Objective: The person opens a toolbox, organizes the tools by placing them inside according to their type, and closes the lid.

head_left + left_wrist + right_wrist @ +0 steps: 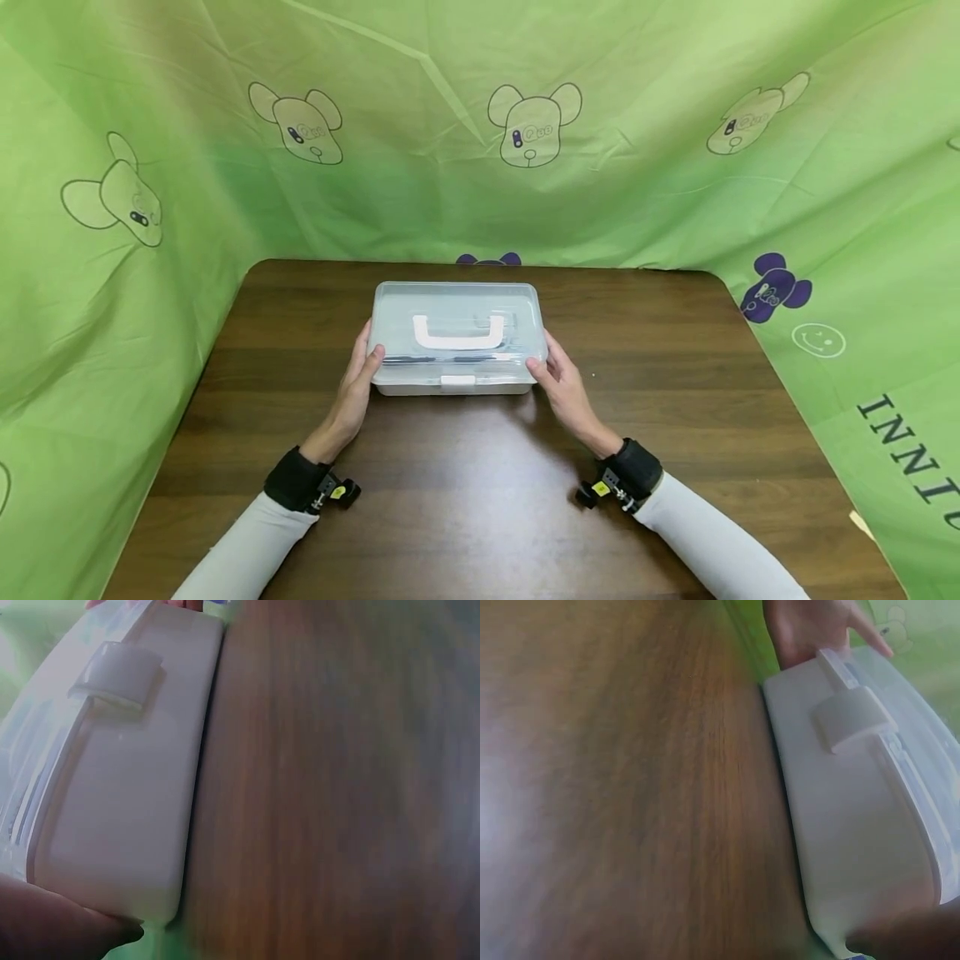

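Observation:
A storage box (457, 333) with a clear lid, a white folding handle (459, 340) and a white front latch (457, 382) sits on the table. Its lid is down, and dark thin items show dimly through it. My left hand (352, 400) grips the box's left end, thumb at the lid's front corner and fingers along the side. On the opposite end my right hand (566, 387) grips it likewise, its thumb over the front right corner. Up close in the left wrist view, the pale front wall (127, 795) and the latch (120, 675) fill the left half.
The brown wooden table (465, 500) extends around the box on all sides. A green cloth (420, 200) printed with bear heads hangs behind and along both sides. A small pale piece (861, 525) lies at the table's right edge. Both wrists wear black camera straps (296, 481).

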Motion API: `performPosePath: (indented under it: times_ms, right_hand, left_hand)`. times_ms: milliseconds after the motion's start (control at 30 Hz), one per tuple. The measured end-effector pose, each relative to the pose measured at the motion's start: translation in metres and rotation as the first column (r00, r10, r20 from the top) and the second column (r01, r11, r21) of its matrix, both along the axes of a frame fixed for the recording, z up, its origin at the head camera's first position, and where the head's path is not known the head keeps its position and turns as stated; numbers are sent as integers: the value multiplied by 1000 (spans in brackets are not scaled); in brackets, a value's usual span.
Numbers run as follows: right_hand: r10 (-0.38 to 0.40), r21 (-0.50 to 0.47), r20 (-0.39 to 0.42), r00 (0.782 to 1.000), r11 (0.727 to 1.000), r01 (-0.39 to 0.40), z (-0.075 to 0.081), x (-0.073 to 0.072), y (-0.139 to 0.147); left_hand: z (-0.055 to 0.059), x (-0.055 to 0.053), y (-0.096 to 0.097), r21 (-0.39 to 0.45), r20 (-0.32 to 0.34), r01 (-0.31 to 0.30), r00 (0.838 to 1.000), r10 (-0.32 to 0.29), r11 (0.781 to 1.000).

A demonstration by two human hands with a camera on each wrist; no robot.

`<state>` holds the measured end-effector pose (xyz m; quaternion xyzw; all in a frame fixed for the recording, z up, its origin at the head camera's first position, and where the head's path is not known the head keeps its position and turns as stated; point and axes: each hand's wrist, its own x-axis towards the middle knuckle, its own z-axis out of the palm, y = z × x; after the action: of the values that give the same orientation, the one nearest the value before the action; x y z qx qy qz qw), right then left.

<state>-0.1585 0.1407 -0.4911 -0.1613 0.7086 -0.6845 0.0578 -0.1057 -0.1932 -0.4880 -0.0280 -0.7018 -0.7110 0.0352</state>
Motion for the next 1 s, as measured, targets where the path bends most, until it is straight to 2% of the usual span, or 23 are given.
performPosePath:
  times_ms: [200,467,733,1000]
  right_hand:
    - [5,-3,5,1000,1000,-5,-1,-10,-22]
    - [9,-24,-7,1000,1000,-9,0,-25,-51]
    - [10,-11,-5,1000,1000,-10,-2,-45,-86]
    - [-6,68,-4,1000,998,7,-3,-62,-121]
  left_hand:
    - [3,-7,-21,32,9,17,1000,-17,999]
    - [5,-23,-49,88,41,7,999,-10,996]
    - [3,-37,-82,114,50,-35,998,30,993]
    - [1,-50,-114,138,16,-88,996,87,987]
